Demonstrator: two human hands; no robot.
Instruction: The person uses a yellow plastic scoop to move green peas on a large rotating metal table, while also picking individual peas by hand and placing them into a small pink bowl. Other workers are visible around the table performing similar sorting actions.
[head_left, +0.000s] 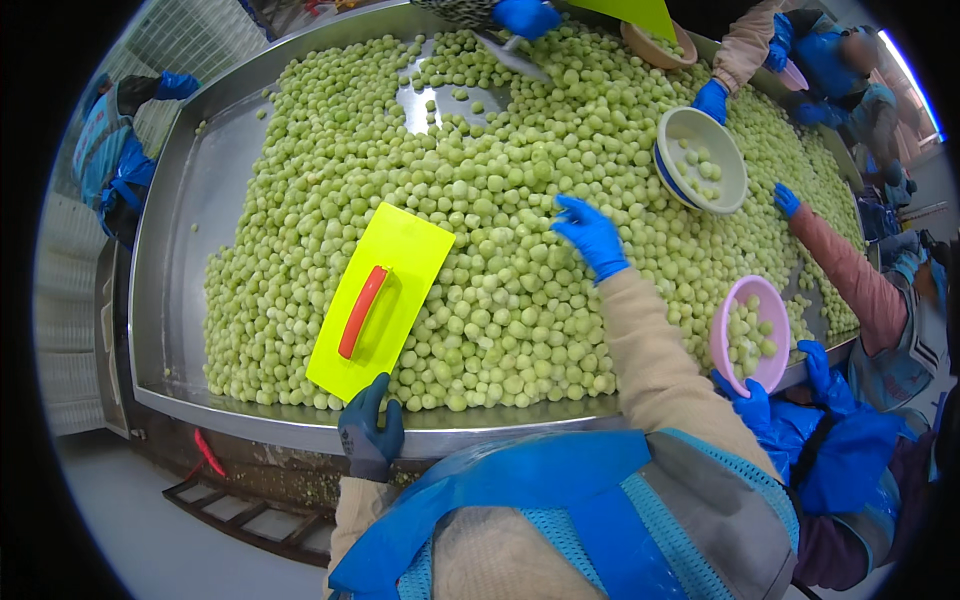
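A wide stainless steel table (199, 259) with a raised rim holds a thick layer of pale green round fruits (495, 292), frosty on the surface. My left hand (371, 427), in a dark knitted work glove, is at the near rim with its visible fingers apart. Its fingertips meet the lower corner of a yellow plastic plastering float (409, 247), which lies on the fruits with its red handle (363, 311) upward. My right hand (591, 236), in a blue disposable glove, reaches over the middle of the layer. Its fingers are partly spread, and no held fruit shows.
Co-workers' gloved hands are at a cream bowl (739, 176) and a pink bowl (724, 330), both containing fruits. Across the table, another blue glove (527, 16) is beside a pale scoop-like tool (517, 60). Beneath the near left edge lies a metal rack (255, 517).
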